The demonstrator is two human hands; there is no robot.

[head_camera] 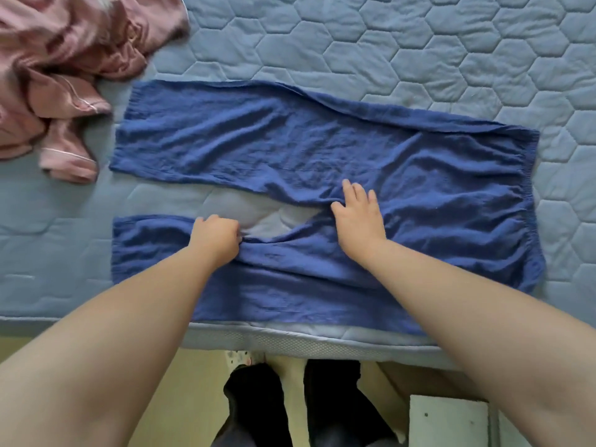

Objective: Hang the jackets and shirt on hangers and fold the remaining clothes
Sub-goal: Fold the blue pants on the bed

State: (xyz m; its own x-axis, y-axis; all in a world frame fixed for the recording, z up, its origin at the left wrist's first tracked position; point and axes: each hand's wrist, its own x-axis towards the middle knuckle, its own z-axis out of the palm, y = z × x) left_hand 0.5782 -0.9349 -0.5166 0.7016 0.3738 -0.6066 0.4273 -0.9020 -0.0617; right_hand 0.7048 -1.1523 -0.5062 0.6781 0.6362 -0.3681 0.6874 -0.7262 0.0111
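A pair of blue trousers (290,146) lies spread flat on the bed, waistband to the right, both legs pointing left with a gap between them. My left hand (216,236) has its fingers curled and grips the inner edge of the near leg. At the crotch, my right hand (358,217) lies flat with fingers straight, pressing the cloth down. A crumpled pink garment (61,59) is heaped at the top left corner.
The blue quilted mattress cover (419,43) has bare room beyond and to the left of the trousers. The bed's near edge (290,341) runs below the trousers. Below it are my dark-clad legs (300,408) and a white box (448,421) on the floor.
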